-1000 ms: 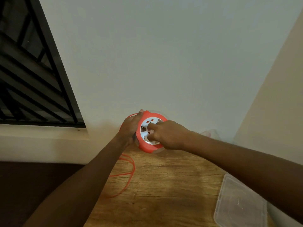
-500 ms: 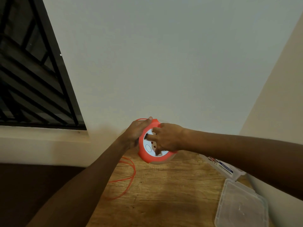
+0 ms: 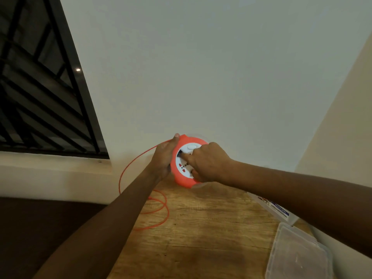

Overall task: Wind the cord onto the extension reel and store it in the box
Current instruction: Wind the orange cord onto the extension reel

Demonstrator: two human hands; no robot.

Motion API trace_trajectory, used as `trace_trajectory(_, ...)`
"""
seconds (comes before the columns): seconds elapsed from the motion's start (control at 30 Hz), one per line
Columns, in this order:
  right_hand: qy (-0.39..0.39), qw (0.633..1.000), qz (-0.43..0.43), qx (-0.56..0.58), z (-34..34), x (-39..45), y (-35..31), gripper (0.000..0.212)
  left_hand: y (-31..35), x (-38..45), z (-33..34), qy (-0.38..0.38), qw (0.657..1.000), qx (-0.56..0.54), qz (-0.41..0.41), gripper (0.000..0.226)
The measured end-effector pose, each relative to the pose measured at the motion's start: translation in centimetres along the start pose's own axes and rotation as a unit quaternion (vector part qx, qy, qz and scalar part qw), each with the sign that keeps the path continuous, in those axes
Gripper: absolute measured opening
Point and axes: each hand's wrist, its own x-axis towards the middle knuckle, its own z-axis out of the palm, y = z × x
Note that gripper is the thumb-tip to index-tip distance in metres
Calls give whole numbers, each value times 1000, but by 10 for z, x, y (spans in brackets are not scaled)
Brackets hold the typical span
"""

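Note:
An orange extension reel (image 3: 182,179) with a white socket face is held up above the wooden table (image 3: 201,238), close to the wall. My left hand (image 3: 164,158) grips its left rim, thumb over the top edge. My right hand (image 3: 207,164) has its fingers curled onto the white face, a fingertip in a recess. The thin orange cord (image 3: 141,198) runs from the reel's left side in a wide arc down to loose loops on the table. A clear plastic box (image 3: 281,212) with a printed label lies at the right, partly hidden by my right forearm.
A clear plastic lid (image 3: 298,256) lies on the table at the lower right. A white wall stands right behind the reel, a second wall closes the right side. A barred dark window (image 3: 40,87) is at the left above a ledge.
The white face has turned under my right hand's fingers. The cord now swings out in a wider arc at the left. The view has shifted, showing more of the box.

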Motion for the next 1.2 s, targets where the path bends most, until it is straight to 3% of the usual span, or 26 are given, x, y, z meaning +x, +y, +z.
trace_trajectory(0.13,-16,979,151,137,-2,10,5,56,2,4,8,61,998,-25,9,37)
trace_trajectory(0.27,-21,866,275,418,-1,17,16,59,2,5,12,87,995,-38,15,29)
trace_trajectory(0.33,-29,836,281,471,3,13,15,63,2,6,12,87,996,-31,13,28)
trace_trajectory(0.4,-55,874,255,411,6,8,9,71,1,6,13,83,996,-28,5,30)
trace_trajectory(0.5,-15,968,178,177,1,-1,6,61,-2,7,13,72,997,-18,-12,39)
trace_trajectory(0.6,23,999,-7,43,-7,-7,16,48,-1,5,11,59,998,19,-9,39)
trace_trajectory(0.7,-30,987,-154,-37,-7,-13,26,37,-2,6,12,32,999,25,-18,39)
trace_trajectory(0.9,-78,956,-258,-115,-11,-15,31,38,-5,4,11,-23,997,68,-16,36)
trace_trajectory(1.2,-159,919,-275,-235,-19,-9,16,48,1,6,13,-74,994,81,-24,35)
